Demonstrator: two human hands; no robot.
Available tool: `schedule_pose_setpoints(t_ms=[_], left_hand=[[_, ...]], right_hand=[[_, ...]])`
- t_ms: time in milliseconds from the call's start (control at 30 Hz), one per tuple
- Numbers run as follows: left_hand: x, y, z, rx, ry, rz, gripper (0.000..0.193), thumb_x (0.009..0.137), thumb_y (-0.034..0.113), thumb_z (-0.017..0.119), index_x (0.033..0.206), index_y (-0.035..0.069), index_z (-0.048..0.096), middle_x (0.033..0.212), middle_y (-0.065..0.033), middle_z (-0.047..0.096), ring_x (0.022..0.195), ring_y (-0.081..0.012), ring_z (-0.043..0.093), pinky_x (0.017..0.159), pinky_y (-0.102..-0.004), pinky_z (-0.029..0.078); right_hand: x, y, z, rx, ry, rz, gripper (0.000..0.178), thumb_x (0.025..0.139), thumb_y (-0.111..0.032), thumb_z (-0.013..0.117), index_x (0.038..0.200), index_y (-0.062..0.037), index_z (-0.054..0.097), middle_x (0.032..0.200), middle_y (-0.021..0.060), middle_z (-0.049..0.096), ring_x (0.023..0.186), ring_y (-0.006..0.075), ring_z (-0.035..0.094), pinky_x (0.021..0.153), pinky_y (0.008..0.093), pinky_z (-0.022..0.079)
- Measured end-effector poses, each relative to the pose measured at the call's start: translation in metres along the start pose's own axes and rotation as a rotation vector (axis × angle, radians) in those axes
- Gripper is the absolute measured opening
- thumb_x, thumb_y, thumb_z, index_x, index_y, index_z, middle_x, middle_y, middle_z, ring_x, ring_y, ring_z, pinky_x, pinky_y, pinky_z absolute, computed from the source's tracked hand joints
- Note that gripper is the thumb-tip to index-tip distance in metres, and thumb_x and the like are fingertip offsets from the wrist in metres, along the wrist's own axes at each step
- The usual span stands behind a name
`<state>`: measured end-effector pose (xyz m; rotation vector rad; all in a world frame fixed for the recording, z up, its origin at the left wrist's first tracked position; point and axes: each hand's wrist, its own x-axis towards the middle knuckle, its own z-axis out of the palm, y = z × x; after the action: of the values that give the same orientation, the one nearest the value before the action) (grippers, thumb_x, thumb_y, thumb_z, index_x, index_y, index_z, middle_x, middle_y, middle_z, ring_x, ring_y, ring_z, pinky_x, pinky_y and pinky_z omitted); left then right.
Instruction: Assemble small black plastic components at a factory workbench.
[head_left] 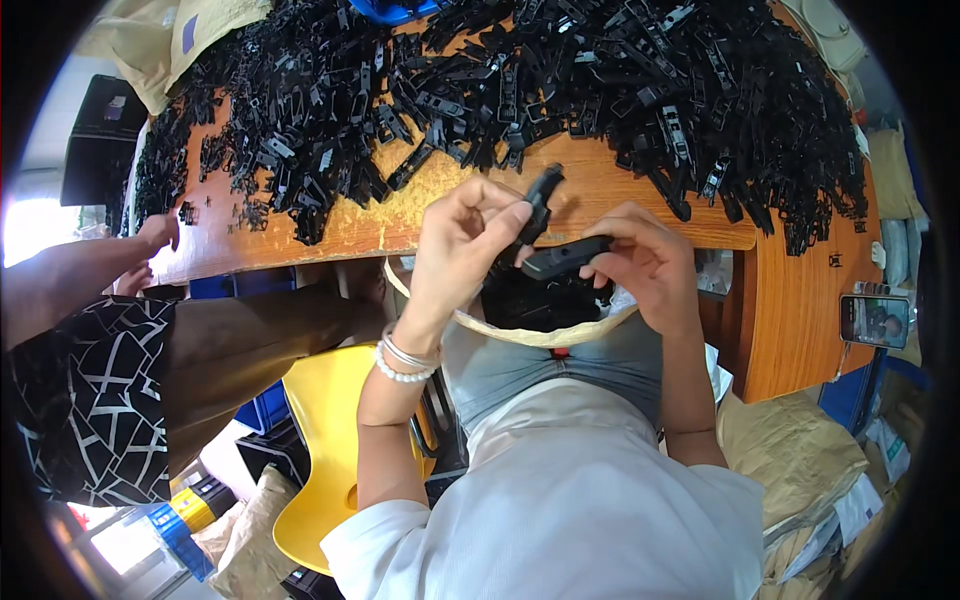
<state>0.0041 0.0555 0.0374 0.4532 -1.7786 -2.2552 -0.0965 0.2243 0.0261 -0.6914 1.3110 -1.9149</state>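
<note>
My left hand [455,240] pinches a narrow black plastic part [541,200] between thumb and fingers, its tip pointing up and away. In my right hand [652,265] is another black plastic part [562,259], wider and rounded at its left end, held roughly level. The two parts are close together at the table's front edge; whether they touch is hard to tell. Beneath them a pale sack [545,340] lies open on my lap with black parts [548,308] inside. Beyond my hands, a large heap of similar black parts [500,90] covers much of the wooden table [405,205].
At the left, a co-worker's hand [158,235] is at the table edge. A yellow chair [320,440] stands beside me. A phone [875,320] is propped at the right. Brown sacks [790,450] lie at the lower right; a blue tray [395,10] sits at the back.
</note>
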Motion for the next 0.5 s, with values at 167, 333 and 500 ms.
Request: schedule_pose_setpoints(t_ms=[167, 333, 500], left_hand=[[0.002, 0.004, 0.003, 0.263, -0.044, -0.047, 0.016, 0.08, 0.008, 0.059, 0.091, -0.003, 0.063, 0.078, -0.0035, 0.057, 0.058, -0.0061, 0.05, 0.049, -0.0176, 0.04], [0.0, -0.008, -0.003, 0.377, -0.002, 0.057, 0.018, 0.082, 0.008, 0.057, 0.095, -0.003, 0.062, 0.086, -0.0062, 0.059, 0.067, -0.0087, 0.053, 0.052, -0.0188, 0.042], [-0.011, -0.003, 0.003, 0.223, -0.089, -0.185, 0.027, 0.081, 0.01, 0.058, 0.105, -0.002, 0.057, 0.087, -0.0081, 0.059, 0.067, -0.0089, 0.054, 0.055, -0.0209, 0.044]], right_hand=[[-0.002, -0.008, 0.01, -0.771, -0.026, -0.318, 0.026, 0.066, 0.006, 0.065, 0.092, 0.002, 0.059, 0.081, 0.0086, 0.055, 0.065, 0.0147, 0.054, 0.054, 0.0224, 0.045], [-0.006, -0.004, 0.017, -0.772, 0.085, -0.367, 0.026, 0.065, 0.006, 0.066, 0.09, 0.002, 0.059, 0.082, 0.0095, 0.055, 0.066, 0.0159, 0.055, 0.054, 0.0224, 0.045], [-0.008, 0.001, 0.017, -0.766, 0.177, -0.37, 0.027, 0.065, 0.006, 0.065, 0.091, 0.002, 0.059, 0.083, 0.009, 0.055, 0.067, 0.0163, 0.055, 0.055, 0.0229, 0.046]])
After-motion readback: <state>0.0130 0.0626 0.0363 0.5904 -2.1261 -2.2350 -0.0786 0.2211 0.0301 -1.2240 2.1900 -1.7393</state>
